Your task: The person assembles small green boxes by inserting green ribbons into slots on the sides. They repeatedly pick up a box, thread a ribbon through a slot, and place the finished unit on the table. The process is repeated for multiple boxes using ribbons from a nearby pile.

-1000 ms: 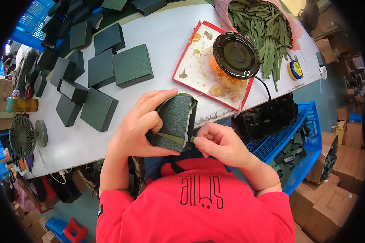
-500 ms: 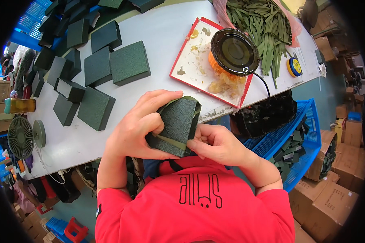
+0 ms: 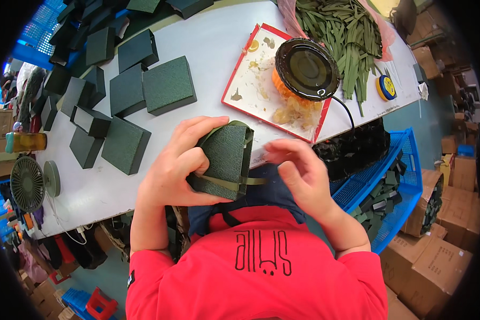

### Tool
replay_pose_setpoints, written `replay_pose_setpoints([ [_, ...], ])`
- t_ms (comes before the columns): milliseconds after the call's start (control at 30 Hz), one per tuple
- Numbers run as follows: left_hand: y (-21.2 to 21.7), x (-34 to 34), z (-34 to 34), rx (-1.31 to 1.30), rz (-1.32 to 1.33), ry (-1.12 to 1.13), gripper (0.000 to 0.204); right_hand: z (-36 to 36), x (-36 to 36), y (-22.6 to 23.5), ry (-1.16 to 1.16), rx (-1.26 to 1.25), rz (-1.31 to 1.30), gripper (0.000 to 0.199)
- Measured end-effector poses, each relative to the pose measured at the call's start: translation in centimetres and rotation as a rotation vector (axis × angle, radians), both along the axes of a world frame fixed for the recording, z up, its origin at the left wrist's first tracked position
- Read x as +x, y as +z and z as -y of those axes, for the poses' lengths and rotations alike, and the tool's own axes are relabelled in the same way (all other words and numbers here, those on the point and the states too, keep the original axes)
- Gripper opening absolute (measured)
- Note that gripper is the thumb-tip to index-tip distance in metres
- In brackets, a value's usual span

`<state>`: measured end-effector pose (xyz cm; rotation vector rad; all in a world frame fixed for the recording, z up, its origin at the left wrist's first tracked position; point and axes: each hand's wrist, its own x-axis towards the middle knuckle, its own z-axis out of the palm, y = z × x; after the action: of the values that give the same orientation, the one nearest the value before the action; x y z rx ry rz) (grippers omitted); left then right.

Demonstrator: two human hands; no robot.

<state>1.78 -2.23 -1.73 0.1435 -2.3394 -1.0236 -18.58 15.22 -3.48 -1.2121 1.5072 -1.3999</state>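
head view, the only one: the left hand (image 3: 177, 166) is clamped around a dark green, flat square box with a crackle-textured skin (image 3: 224, 153), fingers along the top, thumb underneath. it's up in front of the person's body, by the near table edge, edge side turned to the right, probably so the other hand can get at that edge. a flat olive fabric ribbon (image 3: 258, 181) runs across the box and its loose tail sticks out past that edge.

right hand (image 3: 308, 180) is just beside the tail, holding nothing i can see: thumb and fingers apart, fingertips blurred.

on the white smooth-topped table (image 3: 204, 50), a black round dish of dark glossy liquid (image 3: 308, 68) sits over a white red-rimmed square tray (image 3: 244, 81), i'd guess to catch drips. olive ribbon strips (image 3: 352, 40) are piled behind it, likely for easy grabbing.
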Motion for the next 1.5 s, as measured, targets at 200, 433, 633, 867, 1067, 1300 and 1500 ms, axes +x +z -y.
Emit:
replay_pose_setpoints([
  [200,0.1,-0.4,0.0,-0.069,-0.018,0.047,0.062,-2.1,0.7,1.9,0.376,0.176,0.163,0.033],
  [433,0.0,-0.9,-0.8,-0.023,-0.050,-0.004,0.062,-2.4,3.3,-1.6,0.135,0.223,0.996,0.045],
  [633,-0.2,0.7,-0.9,-0.037,0.028,0.074,0.064,-3.3,0.3,-2.1,-0.286,0.028,1.028,0.036],
  [867,-0.9,3.5,-0.7,-0.034,0.105,0.210,0.064,-2.8,-2.7,-1.5,-0.440,-0.060,0.999,0.036],
  [1067,-0.8,3.7,-0.5,-0.027,0.122,0.205,0.064,-1.8,-3.0,-1.3,-0.474,-0.127,0.972,0.020],
  [1300,-0.5,1.5,-1.0,-0.034,0.125,0.115,0.065,0.2,-5.4,0.4,-0.426,0.006,0.726,0.022],
  [1500,-0.3,0.4,-1.4,-0.029,0.118,0.074,0.062,1.9,-6.5,0.4,-0.393,0.054,0.591,0.021],
])
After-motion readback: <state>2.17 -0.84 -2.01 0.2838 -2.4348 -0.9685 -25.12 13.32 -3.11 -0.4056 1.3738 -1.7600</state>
